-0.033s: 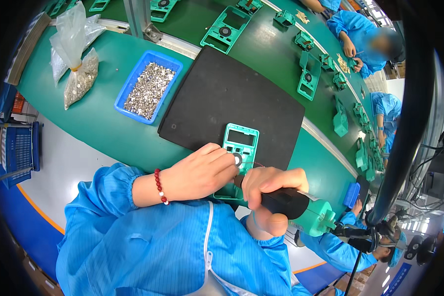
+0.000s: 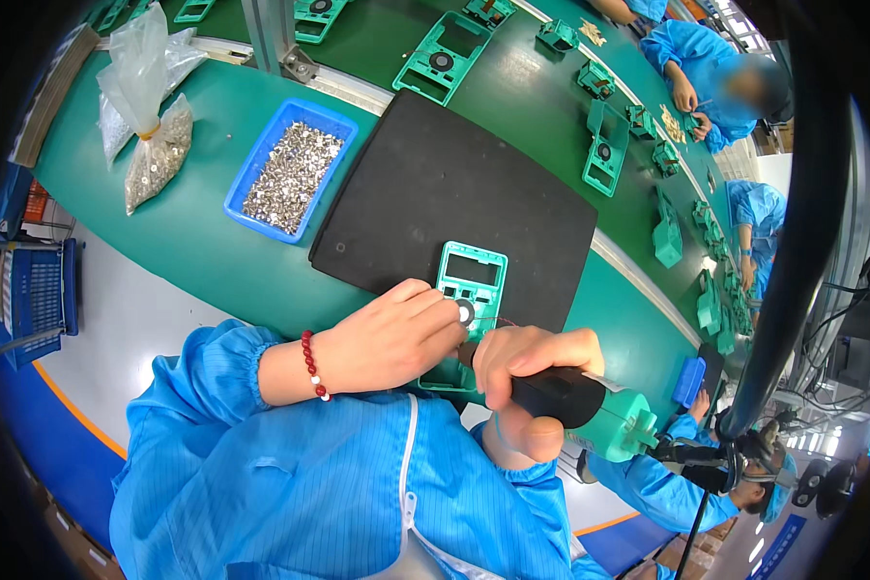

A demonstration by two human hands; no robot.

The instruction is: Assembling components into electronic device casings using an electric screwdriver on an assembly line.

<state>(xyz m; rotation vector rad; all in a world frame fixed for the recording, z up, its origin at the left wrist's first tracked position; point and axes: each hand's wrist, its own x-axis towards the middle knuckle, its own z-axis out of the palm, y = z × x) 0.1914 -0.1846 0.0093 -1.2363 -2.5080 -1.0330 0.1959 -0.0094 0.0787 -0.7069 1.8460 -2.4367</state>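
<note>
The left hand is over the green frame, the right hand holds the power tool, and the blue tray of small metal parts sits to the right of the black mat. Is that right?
Not quite: the head view shows the blue tray to the left of the black mat, not the right. The rest of the statement stands.

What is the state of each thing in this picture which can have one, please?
Left hand: curled, at the green casing.
Power tool: gripped in the right hand; running or not, unclear.
Green casing: partly hidden by the hands.
Blue tray: open, filled with small metal parts.
Clear bag: tied closed, small parts inside.
Black mat: partly covered by the casing.
</note>
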